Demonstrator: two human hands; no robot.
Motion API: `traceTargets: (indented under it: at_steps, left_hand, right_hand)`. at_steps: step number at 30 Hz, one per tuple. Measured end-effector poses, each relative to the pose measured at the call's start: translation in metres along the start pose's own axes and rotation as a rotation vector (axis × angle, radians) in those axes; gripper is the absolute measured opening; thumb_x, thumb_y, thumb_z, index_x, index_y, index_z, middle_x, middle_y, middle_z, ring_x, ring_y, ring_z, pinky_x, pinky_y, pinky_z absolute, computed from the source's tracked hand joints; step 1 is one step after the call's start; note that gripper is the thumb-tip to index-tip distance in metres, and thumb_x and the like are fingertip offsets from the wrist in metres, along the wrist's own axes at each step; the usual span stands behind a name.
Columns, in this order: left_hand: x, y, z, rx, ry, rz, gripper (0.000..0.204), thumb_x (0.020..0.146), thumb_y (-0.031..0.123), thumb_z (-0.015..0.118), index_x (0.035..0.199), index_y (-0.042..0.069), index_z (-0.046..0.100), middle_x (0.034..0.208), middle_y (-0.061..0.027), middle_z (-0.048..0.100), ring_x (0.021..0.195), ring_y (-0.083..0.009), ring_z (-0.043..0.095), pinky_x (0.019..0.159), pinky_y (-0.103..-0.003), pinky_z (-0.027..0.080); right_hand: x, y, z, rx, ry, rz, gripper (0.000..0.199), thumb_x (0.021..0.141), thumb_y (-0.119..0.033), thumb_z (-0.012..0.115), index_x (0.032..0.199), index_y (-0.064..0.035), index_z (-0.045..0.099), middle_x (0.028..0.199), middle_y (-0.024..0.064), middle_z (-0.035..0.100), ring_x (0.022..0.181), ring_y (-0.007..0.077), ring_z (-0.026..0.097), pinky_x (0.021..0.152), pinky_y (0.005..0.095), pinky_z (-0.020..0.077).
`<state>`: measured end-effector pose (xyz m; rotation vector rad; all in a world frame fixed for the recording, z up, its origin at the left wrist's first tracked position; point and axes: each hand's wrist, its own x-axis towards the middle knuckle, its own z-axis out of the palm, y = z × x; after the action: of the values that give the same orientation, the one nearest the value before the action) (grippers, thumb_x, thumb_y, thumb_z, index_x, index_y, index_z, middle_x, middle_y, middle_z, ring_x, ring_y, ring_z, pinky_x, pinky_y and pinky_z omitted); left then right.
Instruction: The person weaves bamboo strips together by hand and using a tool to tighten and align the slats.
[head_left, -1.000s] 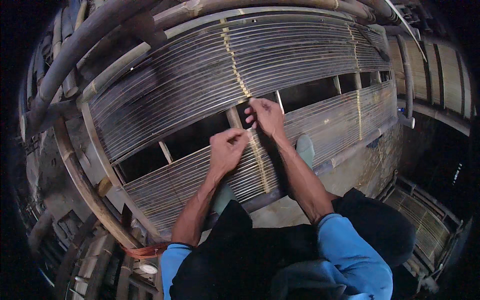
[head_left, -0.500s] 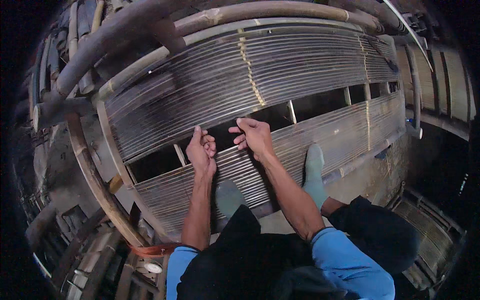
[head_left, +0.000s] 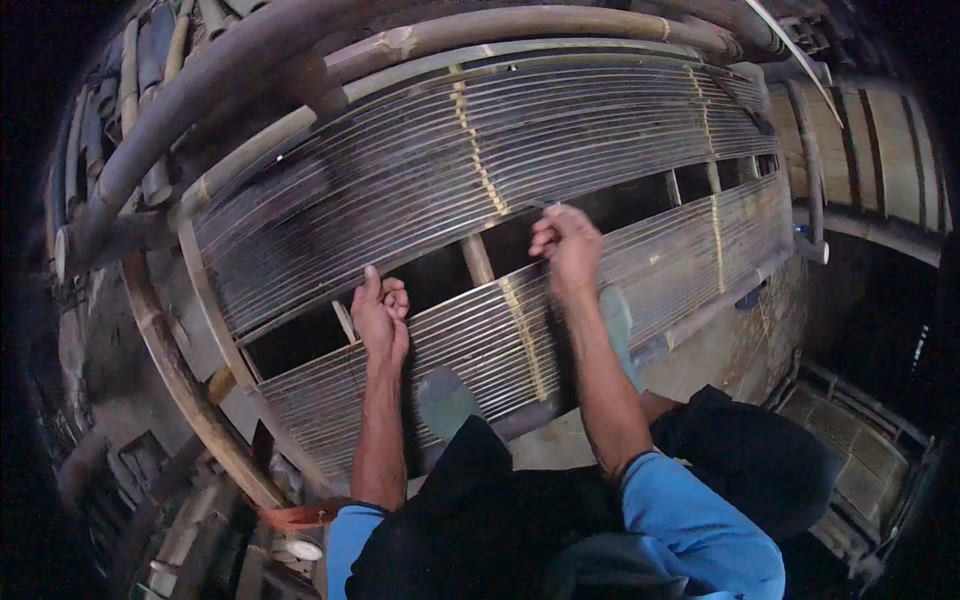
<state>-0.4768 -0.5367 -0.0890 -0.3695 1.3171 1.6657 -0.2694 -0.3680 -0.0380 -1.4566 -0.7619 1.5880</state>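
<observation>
A slatted bamboo frame (head_left: 355,190) lies before me, its thin strips running side to side in a far and a near section, a dark gap between them. Curled at this gap, my left hand (head_left: 382,318) has its thumb pressed toward the bent fingers; anything in them is too small to make out. Farther right, my right hand (head_left: 570,250) is pinched at the edge of the far section. A thin dark line shows by its fingertips, but I cannot tell whether it is held. Yellowish lashings (head_left: 477,150) cross the strips.
Thick bamboo poles (head_left: 520,30) bound the frame at the back, and another pole (head_left: 190,380) slants along the left. My green boots (head_left: 447,402) are at the near side. A smaller slatted rack (head_left: 850,455) stands at the lower right, pale panels (head_left: 880,150) at the upper right.
My right hand has moved right and slightly away from me, widening the space between my hands. A crosspiece in the gap now shows between them. The left hand has shifted slightly left.
</observation>
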Motion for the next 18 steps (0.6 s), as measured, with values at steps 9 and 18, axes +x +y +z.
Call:
traceTargets:
  at_steps: [9,18]
  left_hand:
    - [0.001,0.007,-0.016,-0.026,-0.087,-0.114,0.033,0.105,0.035,0.055,0.089,0.007,0.049,0.073,-0.0115,0.064,0.051,-0.0148,0.054,0.040,-0.025,0.038]
    - [-0.012,0.016,0.005,0.176,-0.003,-0.215,0.035,0.104,0.034,0.056,0.103,0.000,0.058,0.066,-0.0072,0.059,0.045,-0.0119,0.049,0.035,-0.021,0.032]
  right_hand:
    - [0.020,-0.040,-0.001,-0.247,-0.005,-0.067,0.017,0.094,-0.018,0.072,0.084,-0.0053,0.067,0.076,0.0028,0.065,0.059,0.0078,0.057,0.051,0.0246,0.0464]
    - [0.029,-0.016,-0.010,-1.045,-0.461,-0.819,0.016,0.079,-0.019,0.079,0.090,-0.0092,0.074,0.092,0.0103,0.071,0.089,0.0303,0.067,0.083,0.0403,0.0533]
